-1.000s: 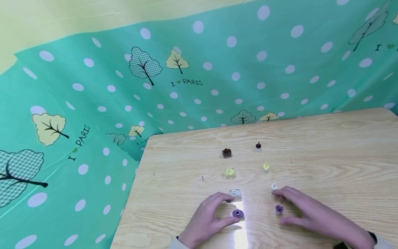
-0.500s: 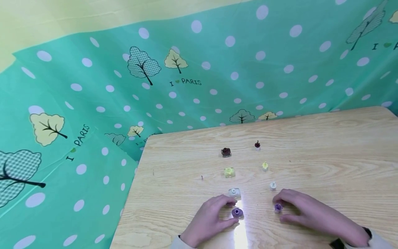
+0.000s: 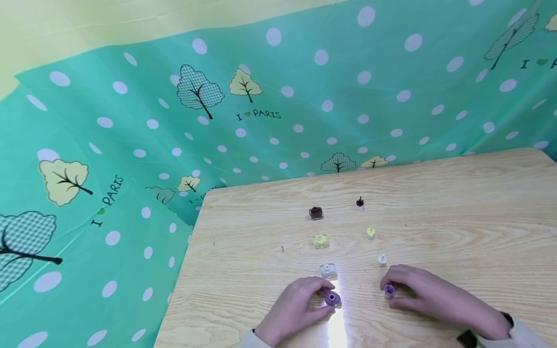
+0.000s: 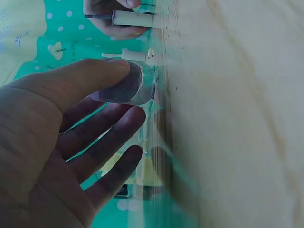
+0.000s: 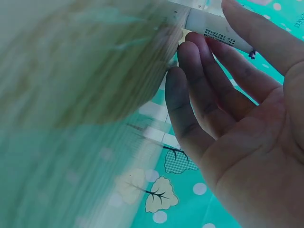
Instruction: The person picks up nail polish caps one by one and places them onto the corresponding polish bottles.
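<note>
My left hand (image 3: 300,303) has thumb and forefinger round an uncapped purple nail polish bottle (image 3: 332,298), which stands on the table. In the left wrist view the thumb lies on the side of that bottle (image 4: 124,88), while the other fingers spread behind it. To the right, my right hand (image 3: 424,296) pinches a nail polish cap (image 3: 389,291) that stands upside down, its purple-coated brush pointing up. The right wrist view shows this white cap (image 5: 216,31) with small print between thumb and fingers; the remaining fingers are gently bent.
Beyond the hands, open bottles of clear white (image 3: 328,271), yellow (image 3: 321,241) and dark red polish (image 3: 316,213) form a column. Their upturned brush caps, white (image 3: 382,260), yellow (image 3: 371,233) and dark (image 3: 360,204), stand to the right. A green dotted curtain (image 3: 261,87) hangs behind the wooden table (image 3: 470,212).
My right hand has come away from the white cap and its fingers have closed round the purple one. My left thumb and forefinger have drawn in on the purple bottle.
</note>
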The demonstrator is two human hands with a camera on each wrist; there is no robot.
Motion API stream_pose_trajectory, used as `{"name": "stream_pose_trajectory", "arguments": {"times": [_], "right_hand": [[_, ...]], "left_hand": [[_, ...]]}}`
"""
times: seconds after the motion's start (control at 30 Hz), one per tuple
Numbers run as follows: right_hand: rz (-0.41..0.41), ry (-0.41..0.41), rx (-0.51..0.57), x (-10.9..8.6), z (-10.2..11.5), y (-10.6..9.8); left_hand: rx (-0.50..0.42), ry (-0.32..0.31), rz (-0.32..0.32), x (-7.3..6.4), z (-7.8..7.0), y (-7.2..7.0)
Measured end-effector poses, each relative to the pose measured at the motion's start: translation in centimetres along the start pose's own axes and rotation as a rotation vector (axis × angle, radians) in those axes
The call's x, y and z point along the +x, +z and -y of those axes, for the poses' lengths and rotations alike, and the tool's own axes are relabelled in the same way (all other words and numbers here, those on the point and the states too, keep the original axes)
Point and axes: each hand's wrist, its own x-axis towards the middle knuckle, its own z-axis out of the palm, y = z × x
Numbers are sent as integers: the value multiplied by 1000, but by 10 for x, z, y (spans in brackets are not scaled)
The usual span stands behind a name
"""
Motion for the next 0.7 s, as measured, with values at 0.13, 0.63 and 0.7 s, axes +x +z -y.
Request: {"name": "stream_pose_trajectory", "arguments": {"times": [0.13, 0.63, 0.7], "right_hand": [[-3, -25, 8, 1, -2, 1], [-46, -26, -36, 3, 3, 2], [-58, -15, -47, 4, 5, 2]], "left_hand": [[12, 45, -13, 2, 0, 1], [-17, 57, -67, 1, -2, 0], [-50, 49, -71, 0, -3, -1]]}}
